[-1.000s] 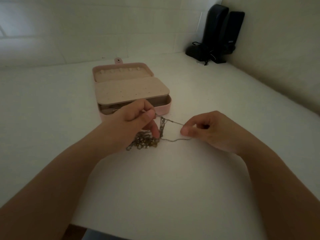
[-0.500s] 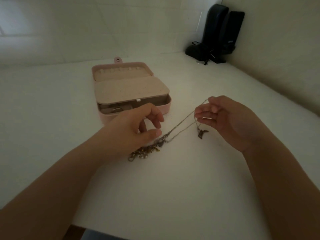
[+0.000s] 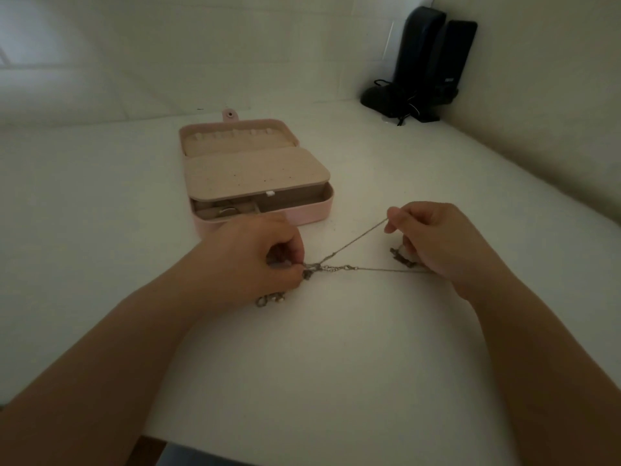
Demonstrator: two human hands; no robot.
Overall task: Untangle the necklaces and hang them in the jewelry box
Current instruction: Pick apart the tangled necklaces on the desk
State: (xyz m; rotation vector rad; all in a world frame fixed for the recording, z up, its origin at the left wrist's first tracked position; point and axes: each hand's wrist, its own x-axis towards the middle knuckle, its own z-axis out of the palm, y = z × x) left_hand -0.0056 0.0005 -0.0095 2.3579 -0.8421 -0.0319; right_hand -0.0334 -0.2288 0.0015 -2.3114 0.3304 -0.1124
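The tangled necklaces (image 3: 316, 269) lay on the white desk (image 3: 336, 364) just at six o'clock of the open pink jewelry box (image 3: 255, 169), between the two hands. The left hand (image 3: 255, 257) pinched the knotted cluster with curled fingertips, pinning it against the desk, while a few links and clasps spilled out at its six o'clock. The right hand (image 3: 443, 243), at three o'clock of the knot, pinched one fine chain (image 3: 356, 242) high between thumb and forefinger; a second strand (image 3: 386, 270) ran taut and nearly level from the knot to under its heel, and a small pendant (image 3: 401, 257) sat beside its lower fingers.

The chains looked very light, limp and thin, likely to kink or snap if pulled hard, and slippery in a loose pinch. The better hold would be close to the knot, easing loops apart rather than tugging from the far ends. The clasps would probably catch on links. In my judgement the untangling was still early; nothing hung yet on the hooks (image 3: 235, 132) along the box's far edge. Two dark speakers (image 3: 433, 58) stood at one o'clock.
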